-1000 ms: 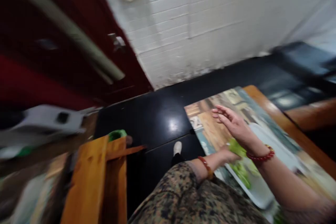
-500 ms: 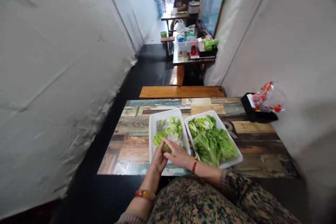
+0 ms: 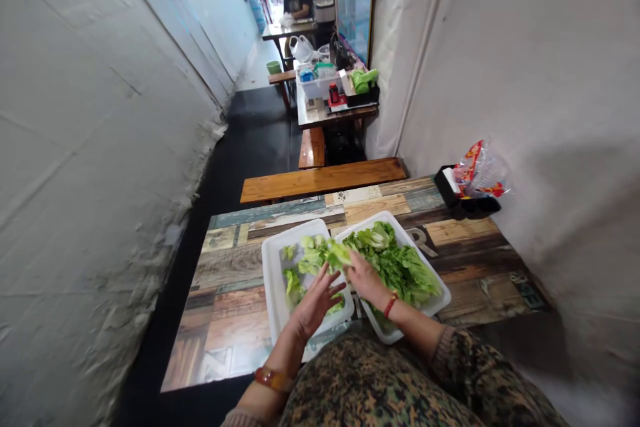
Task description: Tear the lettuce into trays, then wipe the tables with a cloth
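Two white plastic trays stand side by side on the table. The left tray (image 3: 274, 280) holds several scattered pale green lettuce pieces (image 3: 311, 257). Fuller is the right tray (image 3: 447, 298), heaped with larger green lettuce leaves (image 3: 400, 263). My left hand (image 3: 316, 300) is over the near part of the left tray, fingers spread and nothing in them. Between the two trays, my right hand (image 3: 367, 280) grips a light green lettuce leaf (image 3: 340, 253), its tips partly hidden behind the leaf.
A black holder (image 3: 463, 203) with a red-printed plastic bag stands at the table's right edge by the wall. Beyond the wood-patterned table (image 3: 215, 327) is a wooden bench (image 3: 320, 180). Farther off, a cluttered table (image 3: 305, 113) and a seated person (image 3: 296, 3).
My hands were together over the left tray and have parted. The right hand has moved right and up with a lettuce leaf; the left has opened. The view has swung right.
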Demonstrator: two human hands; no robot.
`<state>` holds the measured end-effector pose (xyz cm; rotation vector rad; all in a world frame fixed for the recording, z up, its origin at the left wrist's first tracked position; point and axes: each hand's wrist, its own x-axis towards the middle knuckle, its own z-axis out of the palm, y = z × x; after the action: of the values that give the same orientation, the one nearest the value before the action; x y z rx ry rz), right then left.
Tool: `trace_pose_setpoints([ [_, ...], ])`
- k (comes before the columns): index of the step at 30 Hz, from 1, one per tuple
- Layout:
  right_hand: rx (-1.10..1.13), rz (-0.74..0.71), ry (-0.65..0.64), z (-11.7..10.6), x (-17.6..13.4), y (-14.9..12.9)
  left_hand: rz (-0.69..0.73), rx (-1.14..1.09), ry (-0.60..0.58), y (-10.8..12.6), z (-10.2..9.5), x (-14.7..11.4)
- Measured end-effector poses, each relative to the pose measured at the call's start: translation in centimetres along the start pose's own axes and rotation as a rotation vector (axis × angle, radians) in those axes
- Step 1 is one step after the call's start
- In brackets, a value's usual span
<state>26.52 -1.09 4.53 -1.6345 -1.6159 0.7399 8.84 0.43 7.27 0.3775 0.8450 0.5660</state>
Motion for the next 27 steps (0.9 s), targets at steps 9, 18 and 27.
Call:
trace_pose_setpoints([
  [9, -0.260, 0.220, -0.009, -3.6, 2.9, 8.0, 0.011, -0.060, 0.108, 0.6, -2.5, 2.8],
  [18, -0.403, -0.017, -0.077, -5.2, 2.3, 7.2, 0.034, -0.096, 0.271, 0.6, -6.0, 2.4],
  [27, -0.606, 0.074, -0.304, -1.3, 5.1, 6.0, 0.056, -0.052, 0.300, 0.9, -6.2, 1.9],
])
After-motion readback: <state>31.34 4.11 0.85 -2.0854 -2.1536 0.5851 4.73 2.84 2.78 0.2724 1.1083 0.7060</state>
